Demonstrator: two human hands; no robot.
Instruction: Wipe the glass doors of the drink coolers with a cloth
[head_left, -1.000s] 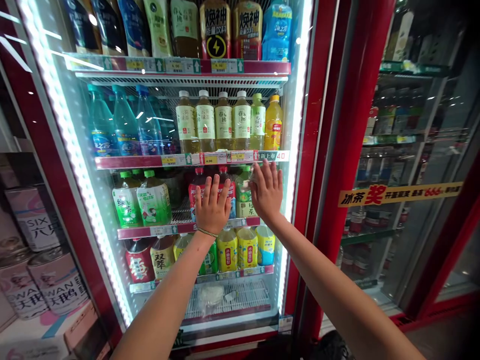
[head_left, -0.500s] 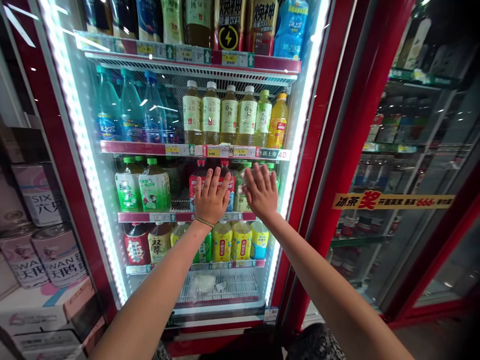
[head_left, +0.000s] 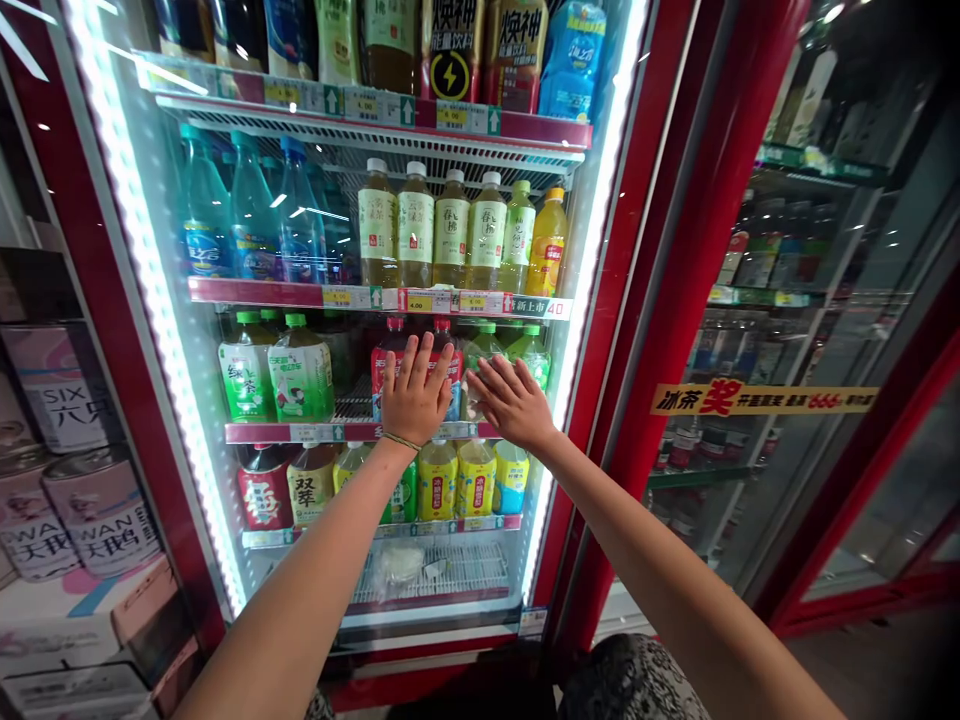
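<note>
Both hands are raised in front of a lit drinks fridge, seen through its glass. My left hand has its fingers spread and holds nothing; it overlaps the red-capped bottles on a middle shelf. A thin band circles that wrist. Just to its right, my right hand lies flat with fingers stretched and tilted to the left. It is in front of green-capped bottles. By its fingertips is a small pale patch, and I cannot tell whether it is a reflection or a thing under the hand. The palms are hidden.
Yellow bottles line the shelf below, and tea bottles the one above. A pale bundle lies on the bottom rack. Pink-and-white cans stand on boxes at the left. A red-framed cabinet is on the right.
My right hand has moved down and turned leftward, closer to my left hand. My left hand keeps nearly the same place. The whole view has shifted slightly.
</note>
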